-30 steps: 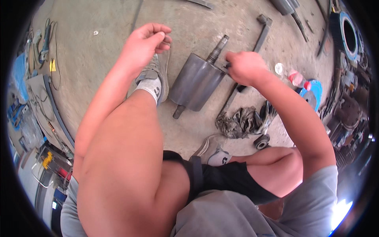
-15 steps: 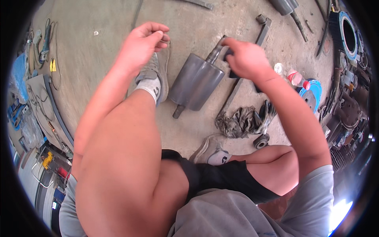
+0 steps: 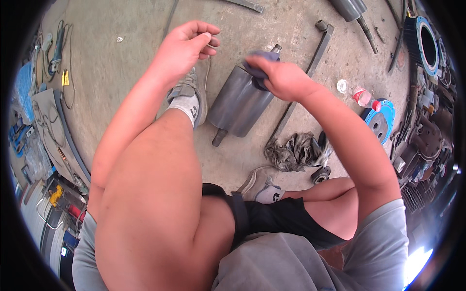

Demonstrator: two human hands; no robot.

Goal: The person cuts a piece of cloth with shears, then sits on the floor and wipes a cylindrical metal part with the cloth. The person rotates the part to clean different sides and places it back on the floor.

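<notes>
A dark grey metal cylinder with a shaft stub at each end, like a motor rotor (image 3: 240, 104), lies on the concrete floor in front of me. My right hand (image 3: 279, 77) is closed on a dark blue cloth (image 3: 264, 65) and presses it on the rotor's far end, where the shaft meets the body. The cloth hides that joint; the shaft's tip sticks out beyond it. My left hand (image 3: 191, 43) hangs in the air over my shoe (image 3: 187, 92), its fingers loosely curled and apart, with nothing visible in them.
Right of the rotor lies a long metal bar (image 3: 318, 56), with a crumpled dirty rag (image 3: 296, 151) at its near end. Farther right are a plastic bottle (image 3: 361, 97), a blue flange (image 3: 383, 119) and piled machine parts (image 3: 427, 131). A second rotor (image 3: 347, 7) lies at the back.
My right hand has slid the cloth left from the far shaft onto the rotor's end face, so the shaft tip shows. My left hand has shifted slightly up and right.
</notes>
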